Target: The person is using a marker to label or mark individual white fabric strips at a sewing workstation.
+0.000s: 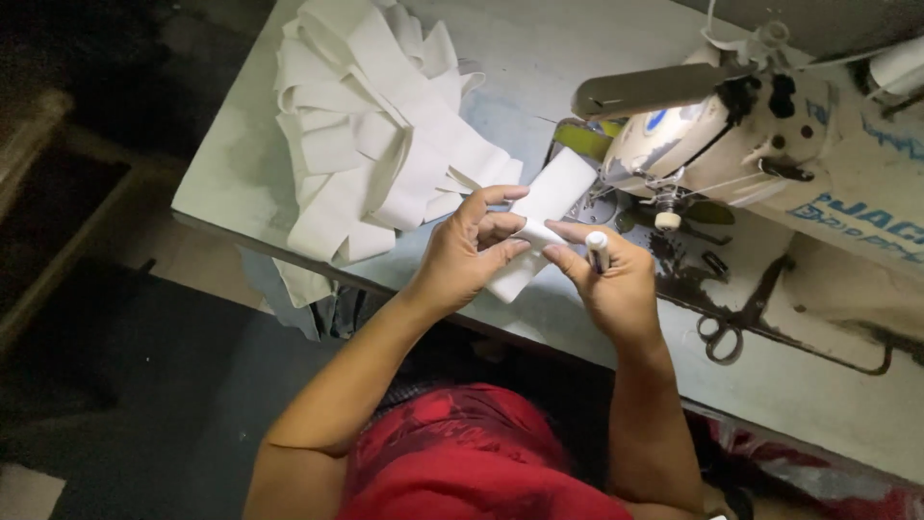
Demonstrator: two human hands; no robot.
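Sewing machine [770,135] blocks right; strip pile [375,125] crowds left.

White strip [539,217] in hand, white strips heaped in the pile [375,125], pale grey-green table [231,164], cream sewing machine [731,125] with blue lettering, dark scissors [720,337], red patterned top [462,453], white-capped marker [598,250]

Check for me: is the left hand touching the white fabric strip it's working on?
Touching. The head view shows the left hand with its fingers curled around the white fabric strip, thumb and fingertips pressed on it. The right hand pinches its near end.
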